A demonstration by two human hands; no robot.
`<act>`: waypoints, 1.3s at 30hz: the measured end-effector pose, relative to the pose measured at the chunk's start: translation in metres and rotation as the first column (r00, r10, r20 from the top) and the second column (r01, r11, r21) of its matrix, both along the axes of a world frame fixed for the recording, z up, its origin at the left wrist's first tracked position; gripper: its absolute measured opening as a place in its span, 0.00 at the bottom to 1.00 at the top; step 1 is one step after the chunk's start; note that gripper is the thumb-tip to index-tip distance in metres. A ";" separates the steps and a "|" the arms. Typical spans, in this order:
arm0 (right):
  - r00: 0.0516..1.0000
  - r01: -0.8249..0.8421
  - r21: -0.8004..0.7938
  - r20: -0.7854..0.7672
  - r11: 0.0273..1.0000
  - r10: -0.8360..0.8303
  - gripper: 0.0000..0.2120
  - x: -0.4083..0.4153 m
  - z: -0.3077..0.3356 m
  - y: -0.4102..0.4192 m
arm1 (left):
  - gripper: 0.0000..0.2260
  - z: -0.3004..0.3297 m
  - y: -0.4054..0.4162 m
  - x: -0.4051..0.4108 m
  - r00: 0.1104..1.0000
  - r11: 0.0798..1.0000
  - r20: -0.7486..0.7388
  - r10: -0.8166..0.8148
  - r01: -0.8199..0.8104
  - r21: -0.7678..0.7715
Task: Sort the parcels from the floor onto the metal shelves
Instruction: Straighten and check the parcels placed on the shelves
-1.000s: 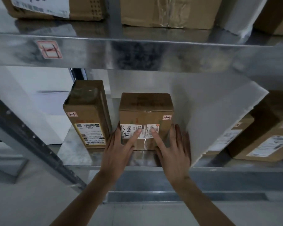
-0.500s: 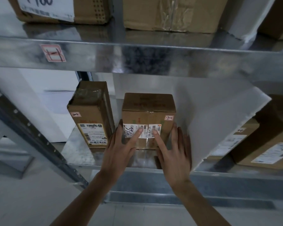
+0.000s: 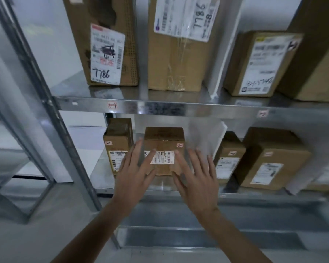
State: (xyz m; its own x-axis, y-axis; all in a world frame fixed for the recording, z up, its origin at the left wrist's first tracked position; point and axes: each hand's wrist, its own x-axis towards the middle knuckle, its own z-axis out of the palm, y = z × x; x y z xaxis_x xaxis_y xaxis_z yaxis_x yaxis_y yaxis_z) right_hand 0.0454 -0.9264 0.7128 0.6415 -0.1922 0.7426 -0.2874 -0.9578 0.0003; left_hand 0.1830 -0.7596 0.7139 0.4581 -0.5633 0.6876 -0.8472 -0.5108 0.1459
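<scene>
A small brown cardboard parcel (image 3: 164,141) with a white label stands on the lower metal shelf (image 3: 103,179), between a narrow taller box (image 3: 118,141) on its left and a white flat packet (image 3: 207,141) leaning on its right. My left hand (image 3: 135,173) is spread with straight fingers in front of the parcel's left front face, its fingertips over the label. Beside it, my right hand (image 3: 196,179) lies flat in front of the parcel's lower right corner. Whether the fingers still touch the box is unclear.
The upper shelf (image 3: 179,107) carries several large boxes, two marked 7786 (image 3: 106,56). More labelled boxes (image 3: 272,162) stand on the lower shelf to the right. A slanted metal upright (image 3: 46,103) runs down the left. Grey floor lies below.
The view has tilted upward and pulled back, so the upper shelf's boxes now show. Both hands have drawn back a little from the parcel's front, fingers still spread.
</scene>
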 end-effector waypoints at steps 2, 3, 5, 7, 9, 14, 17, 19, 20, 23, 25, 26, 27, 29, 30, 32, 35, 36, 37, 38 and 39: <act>1.000 0.011 -0.026 0.007 1.000 -0.011 0.31 -0.020 0.034 0.011 | 0.25 0.027 0.009 -0.016 0.997 1.000 0.065 -0.029 0.029 -0.001; 1.000 0.016 -0.036 0.009 0.999 -0.015 0.30 -0.031 0.052 0.016 | 0.25 0.041 0.013 -0.025 0.995 0.999 0.091 -0.032 0.033 -0.006; 1.000 0.029 -0.054 0.004 0.998 -0.029 0.30 -0.054 0.089 0.027 | 0.25 0.072 0.022 -0.045 0.993 0.999 0.116 -0.027 0.030 -0.027; 0.998 0.054 -0.064 -0.020 0.996 -0.055 0.30 -0.078 0.128 0.038 | 0.26 0.107 0.031 -0.065 0.992 0.999 0.119 -0.031 0.036 -0.041; 0.997 0.069 -0.073 -0.023 0.995 -0.071 0.30 -0.100 0.167 0.041 | 0.27 0.143 0.035 -0.083 0.991 0.998 0.128 -0.036 0.041 -0.038; 0.987 0.161 -0.092 0.017 0.983 -0.161 0.30 -0.152 0.254 0.027 | 0.27 0.234 0.024 -0.127 0.989 0.994 0.134 -0.058 0.071 -0.088; 0.982 0.187 -0.086 0.033 0.979 -0.185 0.31 -0.178 0.285 0.007 | 0.29 0.270 0.006 -0.150 0.990 0.990 0.106 -0.089 0.100 -0.101; 0.977 0.212 -0.085 0.028 0.974 -0.211 0.33 -0.190 0.298 -0.012 | 0.30 0.285 -0.014 -0.160 0.985 0.986 0.125 -0.120 0.133 -0.102; 0.975 0.223 -0.086 0.019 0.971 -0.222 0.34 -0.194 0.302 -0.022 | 0.30 0.290 -0.024 -0.163 0.982 0.986 0.145 -0.125 0.140 -0.096; 0.972 0.234 -0.096 -0.012 0.967 -0.236 0.39 -0.201 0.305 -0.057 | 0.30 0.297 -0.060 -0.168 0.981 0.984 0.137 -0.140 0.153 -0.093; 0.972 0.226 -0.119 -0.029 0.967 -0.231 0.41 -0.199 0.303 -0.085 | 0.31 0.295 -0.086 -0.169 0.984 0.983 0.090 -0.156 0.164 -0.083; 0.975 0.215 -0.123 -0.032 0.969 -0.220 0.41 -0.195 0.303 -0.099 | 0.32 0.293 -0.100 -0.168 0.984 0.984 0.074 -0.161 0.167 -0.070; 0.978 0.199 -0.127 -0.033 0.972 -0.205 0.41 -0.190 0.302 -0.113 | 0.33 0.290 -0.114 -0.165 0.984 0.984 0.065 -0.163 0.167 -0.057; 0.983 0.169 -0.145 -0.047 0.975 -0.177 0.41 -0.177 0.300 -0.137 | 0.36 0.282 -0.141 -0.157 0.986 0.986 0.054 -0.159 0.161 -0.035; 0.984 0.157 -0.150 -0.058 0.976 -0.167 0.42 -0.170 0.298 -0.149 | 0.37 0.278 -0.154 -0.152 0.987 0.987 0.042 -0.153 0.155 -0.033; 0.985 0.137 -0.163 -0.086 0.977 -0.152 0.44 -0.157 0.293 -0.167 | 0.38 0.272 -0.174 -0.144 0.991 0.990 0.006 -0.137 0.137 -0.039; 0.983 0.087 -0.187 -0.145 0.978 -0.115 0.50 -0.139 0.281 -0.195 | 0.39 0.261 -0.200 -0.135 0.993 0.993 -0.015 -0.115 0.115 -0.019; 0.981 0.071 -0.189 -0.163 0.979 -0.103 0.51 -0.133 0.278 -0.203 | 0.40 0.258 -0.206 -0.131 0.995 0.995 -0.019 -0.101 0.101 -0.015; 0.979 0.061 -0.189 -0.181 0.980 -0.095 0.52 -0.127 0.275 -0.208 | 0.40 0.256 -0.210 -0.127 0.996 0.996 -0.024 -0.083 0.082 -0.019; 0.976 0.051 -0.191 -0.198 0.980 -0.090 0.54 -0.122 0.272 -0.213 | 0.41 0.254 -0.214 -0.123 0.997 0.998 -0.033 -0.064 0.064 -0.024; 0.974 0.042 -0.193 -0.209 0.980 -0.082 0.55 -0.116 0.270 -0.217 | 0.42 0.251 -0.216 -0.120 0.998 0.999 -0.044 -0.047 0.046 -0.026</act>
